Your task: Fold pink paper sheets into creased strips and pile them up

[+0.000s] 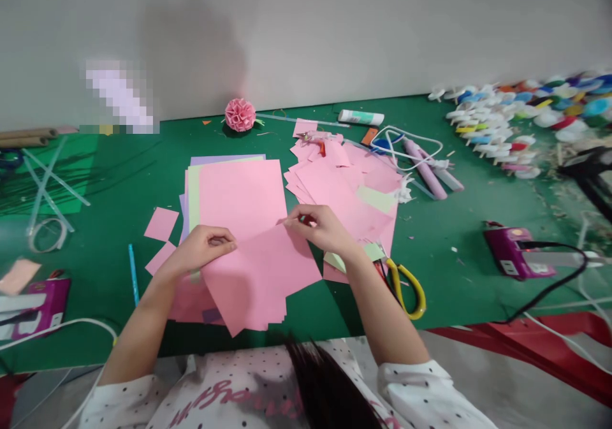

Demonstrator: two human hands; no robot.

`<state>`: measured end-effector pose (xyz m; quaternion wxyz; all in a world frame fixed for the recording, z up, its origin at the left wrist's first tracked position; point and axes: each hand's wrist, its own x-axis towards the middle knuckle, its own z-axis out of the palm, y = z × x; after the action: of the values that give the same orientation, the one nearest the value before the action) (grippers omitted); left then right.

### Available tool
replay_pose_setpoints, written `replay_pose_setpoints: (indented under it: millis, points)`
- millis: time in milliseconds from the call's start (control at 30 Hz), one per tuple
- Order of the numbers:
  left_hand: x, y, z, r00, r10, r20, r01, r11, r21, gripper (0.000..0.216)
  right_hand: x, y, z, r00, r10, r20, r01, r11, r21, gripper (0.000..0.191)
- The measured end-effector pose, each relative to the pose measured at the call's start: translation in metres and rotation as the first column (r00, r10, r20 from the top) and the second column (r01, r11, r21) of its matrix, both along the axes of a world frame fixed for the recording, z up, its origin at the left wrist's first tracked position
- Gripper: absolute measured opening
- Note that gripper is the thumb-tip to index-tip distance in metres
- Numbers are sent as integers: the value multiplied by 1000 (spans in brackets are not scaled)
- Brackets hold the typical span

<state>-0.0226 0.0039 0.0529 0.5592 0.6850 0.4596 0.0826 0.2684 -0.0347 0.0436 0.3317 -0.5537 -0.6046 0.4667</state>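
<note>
My left hand (203,248) is closed, its fingers pinching the left edge of a pink paper sheet (261,276) that lies tilted on the green table (430,244). My right hand (321,228) pinches the same sheet at its upper corner. Under the sheet lies a stack of pink, light green and purple paper (234,193). To the right spreads a heap of cut pink paper pieces (349,183). Yellow-handled scissors (406,285) rest just right of my right forearm.
A pink paper flower ball (240,114) and a glue stick (361,118) sit by the wall. A purple glue gun (514,252) with cable lies at right, and coloured bottle caps (521,120) at far right. Clear sticks (48,183) and another purple tool (41,305) are at left.
</note>
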Motion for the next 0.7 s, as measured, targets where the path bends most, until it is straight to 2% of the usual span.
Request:
replay_pose_setpoints:
  millis: [100,167,267,433,533,600,700]
  points:
    - [-18,1,5,998,46,-45,-48,998,-33,28,21,-4,1,993,-99,-67,95,994,-60,18]
    - [-28,2,7,997,71,-43,-75,991,-113,28,27,-7,0,988,-105,-117,92,989,-116,19]
    - [-39,6,6,997,76,-26,-79,988,-129,28,26,-9,-5,983,-78,-166,52,986,-158,22]
    - [-51,12,0,995,91,-45,-89,994,56,31,19,-10,-9,994,5,-112,-29,977,-209,27]
    - [-52,14,3,991,113,-76,-97,978,186,30,21,-9,-9,995,23,-102,-46,973,-228,30]
    - [-50,15,8,986,135,-95,-106,960,258,30,21,-7,-8,996,-1,-93,-17,981,-193,30]
    - [-45,11,24,967,212,-140,-139,903,406,28,16,-7,-2,991,-127,-38,124,989,-77,27]
